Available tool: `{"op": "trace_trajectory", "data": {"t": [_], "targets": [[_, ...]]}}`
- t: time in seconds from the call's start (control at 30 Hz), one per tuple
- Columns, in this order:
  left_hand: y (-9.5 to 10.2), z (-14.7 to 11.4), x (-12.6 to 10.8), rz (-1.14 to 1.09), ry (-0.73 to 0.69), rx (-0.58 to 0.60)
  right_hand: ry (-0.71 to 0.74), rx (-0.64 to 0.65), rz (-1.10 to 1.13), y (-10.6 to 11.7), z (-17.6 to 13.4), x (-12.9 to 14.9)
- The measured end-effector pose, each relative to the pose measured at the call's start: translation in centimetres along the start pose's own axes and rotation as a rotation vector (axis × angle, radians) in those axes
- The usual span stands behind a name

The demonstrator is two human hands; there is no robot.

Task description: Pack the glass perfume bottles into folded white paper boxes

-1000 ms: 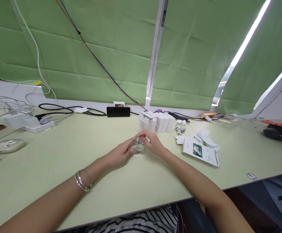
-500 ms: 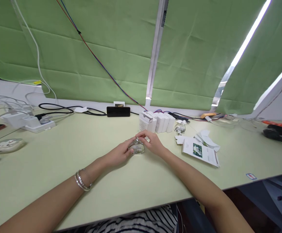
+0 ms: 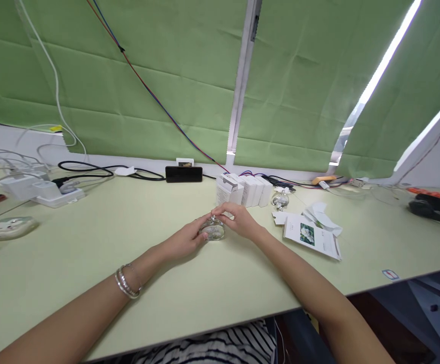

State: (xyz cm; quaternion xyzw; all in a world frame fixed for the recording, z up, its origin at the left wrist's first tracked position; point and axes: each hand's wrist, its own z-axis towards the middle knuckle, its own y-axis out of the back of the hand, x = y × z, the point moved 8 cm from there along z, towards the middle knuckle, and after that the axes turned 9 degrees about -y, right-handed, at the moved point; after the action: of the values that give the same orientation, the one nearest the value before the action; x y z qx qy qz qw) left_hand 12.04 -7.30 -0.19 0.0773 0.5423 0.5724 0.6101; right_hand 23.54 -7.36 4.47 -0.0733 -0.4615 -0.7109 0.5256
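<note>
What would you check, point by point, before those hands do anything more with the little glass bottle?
1. Left hand steadies the glass bottle from the side: ok.
2. Right hand has its fingers at the bottle's top: ok.
3. Bottle rests on the table, not in the air: ok.
4. Whether the cap is on tight: cannot tell, fingers hide it.
5. Row of white boxes stands behind, apart from the hands: ok.
6. Flat carton with the flower picture lies to the right, apart from the bottle: ok.
</note>
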Motion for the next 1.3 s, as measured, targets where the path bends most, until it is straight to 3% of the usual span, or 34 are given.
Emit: {"op": "trace_trajectory", "data": {"t": [0.23,0.57,0.9,1.13,1.3], "targets": [[-0.1,0.0,0.1,-0.008,0.028,-0.001,0.16,-0.044,-0.131,-0.1,-0.2,1.0],[-0.1,0.0,0.0,-0.002,0.054,0.018,-0.165,0.006,0.157,0.0,0.3,-1.0],[-0.1,0.0,0.1,0.008,0.043,0.014,-0.066,0.024,0.076,-0.1,0.4,-0.5],[0.0,-0.1,0.0,0.014,0.055,0.011,-0.179,0.076,0.103,-0.1,0.6,-0.8],[0.0,-0.1,0.4,-0.006,0.055,0.003,-0.167,0.068,0.1,-0.1,0.6,-0.8]]}}
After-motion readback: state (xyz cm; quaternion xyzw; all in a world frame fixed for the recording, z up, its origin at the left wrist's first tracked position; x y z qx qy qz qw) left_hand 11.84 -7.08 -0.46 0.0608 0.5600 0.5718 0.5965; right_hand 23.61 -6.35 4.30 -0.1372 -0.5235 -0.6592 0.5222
